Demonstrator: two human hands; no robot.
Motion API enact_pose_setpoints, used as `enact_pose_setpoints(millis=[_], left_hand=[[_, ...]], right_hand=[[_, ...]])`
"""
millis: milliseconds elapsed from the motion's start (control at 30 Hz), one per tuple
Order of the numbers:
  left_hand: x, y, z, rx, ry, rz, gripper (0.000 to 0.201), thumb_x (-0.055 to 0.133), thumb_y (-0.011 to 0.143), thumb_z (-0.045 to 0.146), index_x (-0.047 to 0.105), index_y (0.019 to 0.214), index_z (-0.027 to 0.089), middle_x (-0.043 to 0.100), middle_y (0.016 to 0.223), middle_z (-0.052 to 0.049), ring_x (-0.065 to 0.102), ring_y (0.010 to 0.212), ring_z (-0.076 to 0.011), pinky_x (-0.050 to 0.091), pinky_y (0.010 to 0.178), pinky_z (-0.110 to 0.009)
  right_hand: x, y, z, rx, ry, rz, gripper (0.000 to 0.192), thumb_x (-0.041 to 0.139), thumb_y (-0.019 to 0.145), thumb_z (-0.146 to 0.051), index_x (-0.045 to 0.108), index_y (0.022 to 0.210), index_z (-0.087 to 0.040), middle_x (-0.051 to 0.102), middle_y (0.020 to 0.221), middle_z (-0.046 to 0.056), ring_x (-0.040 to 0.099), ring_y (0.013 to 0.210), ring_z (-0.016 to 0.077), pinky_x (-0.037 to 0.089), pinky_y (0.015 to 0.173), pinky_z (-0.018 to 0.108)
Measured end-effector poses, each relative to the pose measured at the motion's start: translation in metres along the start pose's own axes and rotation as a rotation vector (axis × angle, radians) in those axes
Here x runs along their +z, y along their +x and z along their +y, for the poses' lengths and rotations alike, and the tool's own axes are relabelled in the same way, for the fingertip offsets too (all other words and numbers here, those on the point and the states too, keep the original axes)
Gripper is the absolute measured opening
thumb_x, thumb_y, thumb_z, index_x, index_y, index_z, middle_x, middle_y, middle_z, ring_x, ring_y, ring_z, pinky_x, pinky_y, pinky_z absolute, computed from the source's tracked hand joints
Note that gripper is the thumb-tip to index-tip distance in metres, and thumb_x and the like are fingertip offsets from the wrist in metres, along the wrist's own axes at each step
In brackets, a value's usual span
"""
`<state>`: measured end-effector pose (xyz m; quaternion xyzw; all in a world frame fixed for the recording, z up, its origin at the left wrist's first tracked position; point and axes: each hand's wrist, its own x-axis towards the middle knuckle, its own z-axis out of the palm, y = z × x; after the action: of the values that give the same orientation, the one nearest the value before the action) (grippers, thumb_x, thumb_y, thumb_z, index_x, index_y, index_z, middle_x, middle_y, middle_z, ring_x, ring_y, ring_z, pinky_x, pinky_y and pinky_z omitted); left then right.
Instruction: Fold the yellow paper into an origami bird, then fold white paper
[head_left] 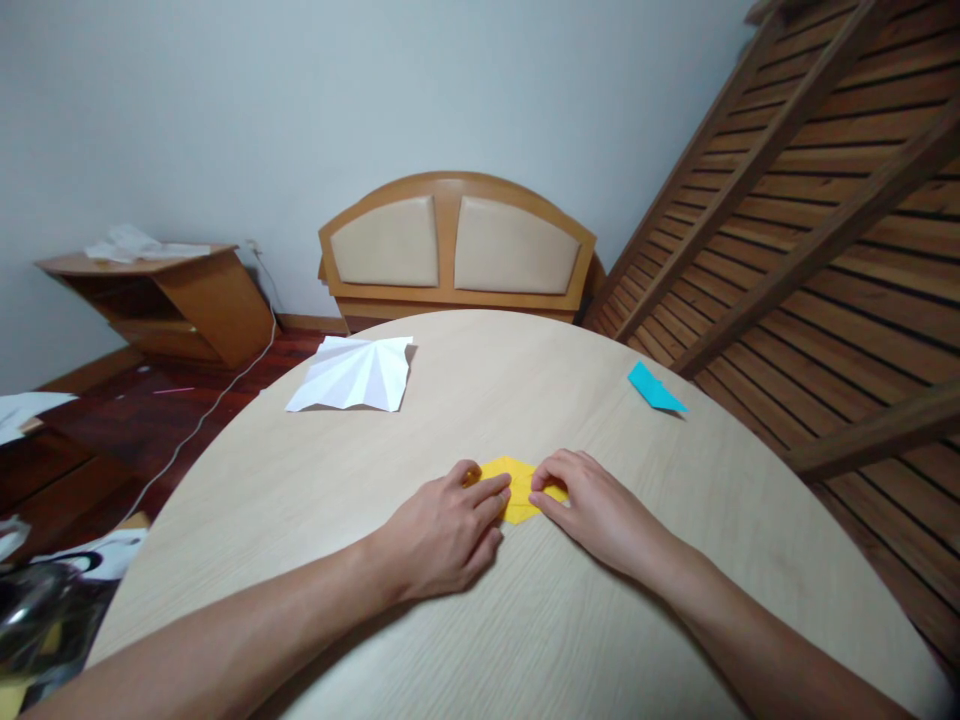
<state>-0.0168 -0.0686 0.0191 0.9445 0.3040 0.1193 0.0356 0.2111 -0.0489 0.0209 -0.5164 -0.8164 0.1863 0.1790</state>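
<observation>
While we press the yellow paper (519, 492) flat at mid-table, our left hand (444, 532) and right hand (594, 510) pin its opposite ends with fingertips, its long axis running left-right between them.

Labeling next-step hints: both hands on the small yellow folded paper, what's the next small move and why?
Probably run the right hand fingertips along the fold to crease it, while the left hand pins it. The small yellow folded paper lies flat on the round pale wooden table, with both hands pressing its edges.
</observation>
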Motion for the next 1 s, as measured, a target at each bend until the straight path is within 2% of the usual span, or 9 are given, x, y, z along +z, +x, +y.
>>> enact_pose_setpoints(millis=[133, 200, 300, 367, 500, 733, 867, 1000], left_hand=[[0.002, -0.002, -0.001, -0.016, 0.010, -0.026, 0.036, 0.050, 0.097, 0.033, 0.061, 0.124, 0.012, 0.057, 0.142, -0.013, 0.052, 0.123, -0.0313, 0.046, 0.106, -0.045], [0.002, -0.003, -0.001, -0.026, 0.006, -0.044, 0.041, 0.051, 0.096, 0.035, 0.059, 0.128, 0.011, 0.056, 0.143, -0.013, 0.049, 0.126, -0.0331, 0.047, 0.106, -0.046], [0.001, -0.003, 0.000, -0.034, -0.004, -0.066, 0.046, 0.052, 0.095, 0.036, 0.057, 0.132, 0.010, 0.055, 0.145, -0.014, 0.048, 0.128, -0.0345, 0.047, 0.107, -0.047], [0.000, -0.003, 0.000, -0.040, -0.013, -0.072, 0.047, 0.052, 0.094, 0.036, 0.057, 0.132, 0.009, 0.055, 0.145, -0.014, 0.048, 0.129, -0.0351, 0.047, 0.107, -0.048], [0.000, -0.003, 0.000, -0.046, -0.026, -0.083, 0.045, 0.053, 0.094, 0.036, 0.059, 0.130, 0.009, 0.054, 0.146, -0.015, 0.049, 0.129, -0.0355, 0.048, 0.107, -0.048], [0.000, -0.003, 0.001, -0.050, -0.037, -0.076, 0.048, 0.054, 0.092, 0.036, 0.057, 0.132, 0.009, 0.054, 0.146, -0.016, 0.050, 0.128, -0.0360, 0.049, 0.105, -0.049], [0.000, -0.004, 0.001, -0.044, -0.033, -0.085, 0.052, 0.055, 0.092, 0.036, 0.054, 0.136, 0.008, 0.052, 0.147, -0.017, 0.049, 0.130, -0.0357, 0.047, 0.108, -0.048], [0.001, -0.004, 0.001, -0.050, -0.027, -0.098, 0.055, 0.055, 0.092, 0.037, 0.054, 0.137, 0.006, 0.052, 0.148, -0.017, 0.048, 0.130, -0.0367, 0.046, 0.109, -0.048]], right_hand=[[-0.019, -0.006, 0.006, -0.141, -0.002, -0.100, 0.017, 0.056, 0.091, -0.011, 0.070, 0.089, -0.021, 0.071, 0.096, 0.005, 0.065, 0.096, 0.0208, 0.049, 0.088, 0.034], [-0.024, -0.011, 0.005, -0.184, -0.026, -0.134, 0.026, 0.051, 0.091, -0.009, 0.071, 0.100, -0.021, 0.073, 0.104, 0.006, 0.067, 0.099, 0.0209, 0.050, 0.091, 0.035], [-0.022, -0.022, 0.001, -0.209, -0.092, -0.144, 0.043, 0.047, 0.090, -0.006, 0.067, 0.124, -0.024, 0.071, 0.123, 0.008, 0.067, 0.110, 0.0235, 0.050, 0.098, 0.038], [-0.015, -0.028, 0.000, -0.195, -0.141, -0.132, 0.047, 0.046, 0.091, -0.008, 0.064, 0.130, -0.026, 0.070, 0.127, 0.008, 0.069, 0.108, 0.0249, 0.053, 0.096, 0.038], [0.000, -0.036, 0.002, -0.175, -0.217, -0.010, 0.039, 0.050, 0.094, -0.015, 0.068, 0.126, -0.028, 0.074, 0.121, 0.008, 0.070, 0.106, 0.0287, 0.056, 0.092, 0.039], [0.000, -0.043, 0.004, -0.161, -0.304, 0.004, 0.036, 0.048, 0.092, -0.011, 0.072, 0.113, -0.025, 0.076, 0.114, 0.008, 0.072, 0.101, 0.0277, 0.055, 0.091, 0.039], [-0.001, -0.046, -0.001, -0.174, -0.520, -0.078, 0.042, 0.047, 0.083, 0.000, 0.074, 0.110, -0.018, 0.075, 0.116, 0.014, 0.072, 0.098, 0.0298, 0.058, 0.083, 0.040], [-0.005, -0.042, -0.012, -0.106, -0.711, -0.128, 0.040, 0.046, 0.079, 0.003, 0.075, 0.099, -0.015, 0.076, 0.105, 0.017, 0.073, 0.090, 0.0314, 0.059, 0.076, 0.042]])
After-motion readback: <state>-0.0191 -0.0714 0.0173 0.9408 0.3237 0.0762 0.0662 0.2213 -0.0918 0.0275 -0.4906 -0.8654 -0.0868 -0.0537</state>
